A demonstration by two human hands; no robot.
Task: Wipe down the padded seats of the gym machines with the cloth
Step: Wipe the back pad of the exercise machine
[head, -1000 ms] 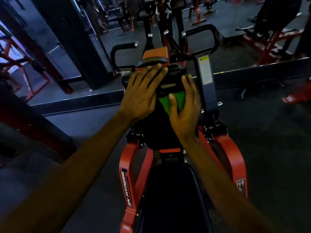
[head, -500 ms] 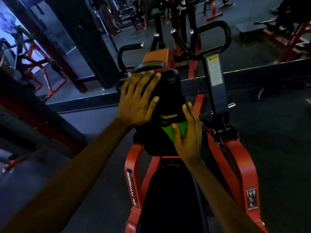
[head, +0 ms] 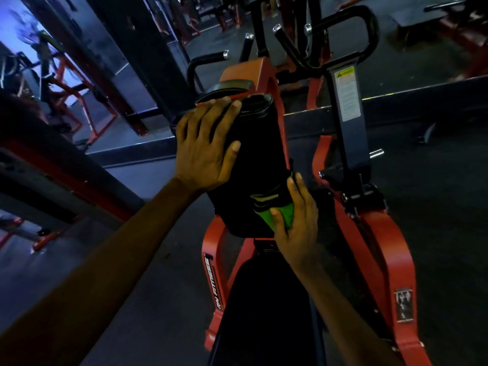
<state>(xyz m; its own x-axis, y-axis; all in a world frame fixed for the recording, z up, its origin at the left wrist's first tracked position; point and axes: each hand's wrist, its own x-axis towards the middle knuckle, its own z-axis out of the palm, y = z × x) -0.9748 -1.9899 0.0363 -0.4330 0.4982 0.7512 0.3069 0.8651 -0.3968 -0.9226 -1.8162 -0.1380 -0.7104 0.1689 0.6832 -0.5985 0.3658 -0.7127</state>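
Note:
A black padded chest pad [head: 257, 159] stands upright on a red gym machine [head: 380, 249] in the middle of the head view. My left hand [head: 206, 146] lies flat on the pad's upper left side, fingers spread. My right hand [head: 297, 217] presses a green and black cloth [head: 277, 207] against the pad's lower right edge. Below the pad, the long black seat [head: 266, 310] runs toward me, partly hidden by my right forearm.
Black handles [head: 364, 30] and an upright post with a warning label [head: 347, 93] rise behind the pad on the right. A dark column [head: 111, 54] and red frames [head: 76, 101] stand to the left. Dark rubber floor [head: 435, 186] surrounds the machine.
My right hand has slid the cloth down the pad from near its upper middle to its lower right edge. My left hand stayed on the pad's upper left.

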